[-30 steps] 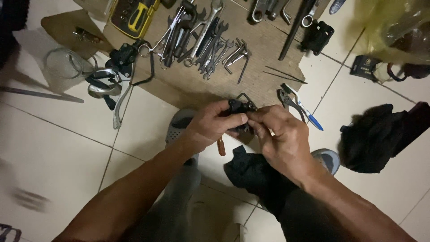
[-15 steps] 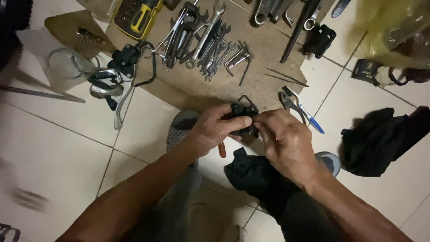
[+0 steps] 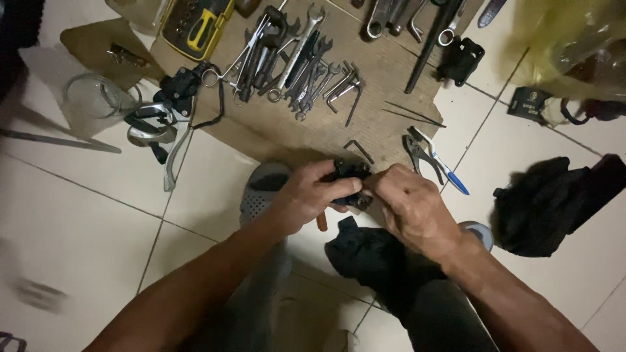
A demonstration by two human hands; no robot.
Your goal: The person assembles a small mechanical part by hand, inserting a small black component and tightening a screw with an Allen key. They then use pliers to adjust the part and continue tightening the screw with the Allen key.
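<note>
Hands: left hand (image 3: 306, 199) and right hand (image 3: 412, 210) both clasp a small black part (image 3: 349, 175); pliers (image 3: 430, 158) lie at two o'clock. Steadier grip probably suits; spanners (image 3: 293, 58) stay at twelve.

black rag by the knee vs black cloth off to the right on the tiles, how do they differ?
The black rag lies just below both hands, against the person's leg; the black cloth sits apart on the tiles, untouched. The rag is partly hidden by the right hand and forearm; the cloth is in full view and spreads wider. Both are dark, crumpled fabric on the floor.
</note>
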